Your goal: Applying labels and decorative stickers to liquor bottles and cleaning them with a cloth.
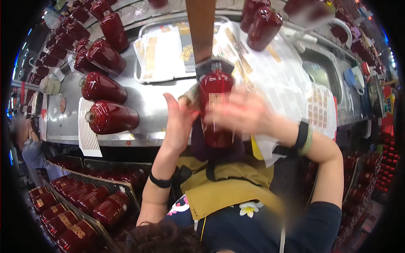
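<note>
Upright in front of me stands a dark red glass bottle [218, 133] with a narrow clear neck and a small gold label [216, 100] on its front. My right hand [242, 111] reaches across the bottle at the label, its fingers smeared by motion. Along the bottle's left side is my left hand [179, 120], thumb stretched up and away from the glass. Its other fingers are partly hidden beside a greyish-green scrap [192, 95], perhaps cloth. A brown upright board [201, 29] rises behind the bottle.
Several red bottles [105, 89] stand left on the metal counter [149, 99], near a striped paper strip [89, 145]. A tray [138, 67] with gold label sheets lies behind. At right are white sheets [291, 80] and a sink [320, 69]. Bottle-filled crates [133, 198] flank me below.
</note>
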Demonstrator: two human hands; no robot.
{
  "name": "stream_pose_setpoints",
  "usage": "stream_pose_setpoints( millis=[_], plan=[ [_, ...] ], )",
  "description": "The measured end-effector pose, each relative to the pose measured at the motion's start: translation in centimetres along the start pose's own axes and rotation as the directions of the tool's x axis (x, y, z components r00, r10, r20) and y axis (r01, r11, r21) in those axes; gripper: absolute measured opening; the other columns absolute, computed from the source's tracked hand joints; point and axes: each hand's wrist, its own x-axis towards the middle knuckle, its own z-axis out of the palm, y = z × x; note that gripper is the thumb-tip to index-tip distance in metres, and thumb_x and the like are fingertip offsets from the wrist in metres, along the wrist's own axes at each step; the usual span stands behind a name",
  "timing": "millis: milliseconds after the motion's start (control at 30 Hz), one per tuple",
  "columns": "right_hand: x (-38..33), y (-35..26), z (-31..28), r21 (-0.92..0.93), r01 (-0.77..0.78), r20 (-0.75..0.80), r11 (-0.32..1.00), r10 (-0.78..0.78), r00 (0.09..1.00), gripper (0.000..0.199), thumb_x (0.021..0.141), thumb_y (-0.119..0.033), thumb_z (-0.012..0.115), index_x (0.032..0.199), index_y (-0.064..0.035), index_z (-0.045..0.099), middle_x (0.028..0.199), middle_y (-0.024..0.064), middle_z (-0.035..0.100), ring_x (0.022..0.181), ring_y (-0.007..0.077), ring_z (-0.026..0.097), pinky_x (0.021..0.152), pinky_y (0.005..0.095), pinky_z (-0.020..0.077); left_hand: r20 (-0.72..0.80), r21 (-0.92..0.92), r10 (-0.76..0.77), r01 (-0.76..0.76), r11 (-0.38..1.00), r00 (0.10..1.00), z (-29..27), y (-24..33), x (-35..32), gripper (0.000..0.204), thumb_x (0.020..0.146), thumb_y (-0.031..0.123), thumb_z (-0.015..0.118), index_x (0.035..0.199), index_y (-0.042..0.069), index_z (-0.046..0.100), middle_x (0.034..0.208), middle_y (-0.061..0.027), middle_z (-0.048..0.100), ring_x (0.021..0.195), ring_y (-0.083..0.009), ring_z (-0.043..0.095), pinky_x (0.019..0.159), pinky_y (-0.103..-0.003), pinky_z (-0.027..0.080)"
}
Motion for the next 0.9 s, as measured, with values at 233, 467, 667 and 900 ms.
stream_pose_setpoints(
  millis=[233,467,667,900],
  plan=[
    [-3.2,5.8,-4.2,0.081,-0.614,-0.187,0.785,0.617,0.764,0.016,0.097,-0.006,0.071,0.113,-0.0036,0.07,0.097,0.0105,0.075,0.092,0.0259,0.073,0.085,0.0357,0.0544,0.043,0.044,-0.094,0.092,0.995,0.995,0.0,-1.1,2.3,0.092,0.103,0.073,0.042,0.148,-0.007,0.047,0.131,-0.0162,0.067,0.117,-0.0207,0.068,0.105,-0.038,0.052],
    [-3.5,0.0,-5.8,0.436,-0.728,-0.046,0.529,0.821,0.568,0.024,0.1,-0.024,0.072,0.109,-0.0026,0.065,0.084,0.0055,0.062,0.077,0.0139,0.057,0.073,0.0293,0.0477,0.107,0.137,-0.138,0.123,0.983,0.985,1.8,0.0,2.2,0.06,0.093,0.035,0.079,0.132,-0.007,0.06,0.112,-0.0144,0.073,0.095,-0.0205,0.074,0.087,-0.037,0.061],
    [-5.5,-4.2,-6.9,0.473,-0.785,0.023,0.4,0.885,0.465,0.016,0.103,-0.018,0.071,0.112,-0.0063,0.063,0.074,-0.0083,0.04,0.07,0.0036,0.036,0.062,0.0219,0.0317,0.256,0.109,-0.24,0.219,0.97,0.936,5.5,0.6,-2.3,0.048,0.097,0.027,0.075,0.133,-0.001,0.062,0.115,-0.0104,0.073,0.098,-0.0173,0.073,0.089,-0.033,0.059],
    [-5.8,-7.5,-8.3,0.322,-0.868,-0.053,0.378,0.923,0.382,0.034,0.101,-0.01,0.063,0.133,-0.0035,0.054,0.106,0.0108,0.06,0.089,0.0216,0.059,0.082,0.0311,0.0484,0.21,0.144,-0.192,0.164,0.976,0.959,6.7,0.8,-2.1,0.046,0.093,0.027,0.083,0.126,0.0,0.066,0.11,-0.0067,0.075,0.094,-0.0133,0.072,0.086,-0.03,0.057]
  ],
)
